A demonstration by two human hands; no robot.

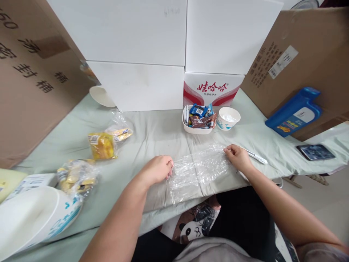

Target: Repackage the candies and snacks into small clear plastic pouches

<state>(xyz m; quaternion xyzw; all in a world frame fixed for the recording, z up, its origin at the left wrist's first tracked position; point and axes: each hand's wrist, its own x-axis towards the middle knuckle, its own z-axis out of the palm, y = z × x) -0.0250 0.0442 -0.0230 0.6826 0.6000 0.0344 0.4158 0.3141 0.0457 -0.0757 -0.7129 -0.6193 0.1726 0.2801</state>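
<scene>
Clear crinkled plastic bag (200,173): lies flat on the pale green cloth-covered surface (152,134) right at its near edge, stretched between my two hands so the wrinkles pull out.
Left hand (158,169): my grip is closed, fingers curled over the bag's left end, pinning it to the surface so it cannot slide.
Right hand (238,157): fingertips pinch the bag's far right corner, a closed grip on the film, drawing it taut away from the left hand.
White pen (255,156): lies just to the right of the bag, beside my right hand, not held.
White oblong tray of wrapped sweets (197,122): beyond the bag, towards the boxes, within reach; blue and brown wrappers fill it.
White paper cup with blue print (228,118): just to the right of the tray, upright; I cannot tell what is inside.
Yellow snack packets in clear wrap (105,143): well to the left of the bag; a second bundle (75,178) lies nearer me on that side.
Large white bowl with blue print (35,214): far left of the bag, at the near corner, tipped on its side.
White boxes (141,85): stacked behind the tray, walling off the back.
Blue flat container (294,112): far right of the bag, leaning on a brown carton.
Dark phone (315,151): right of the pen, lying flat.
</scene>
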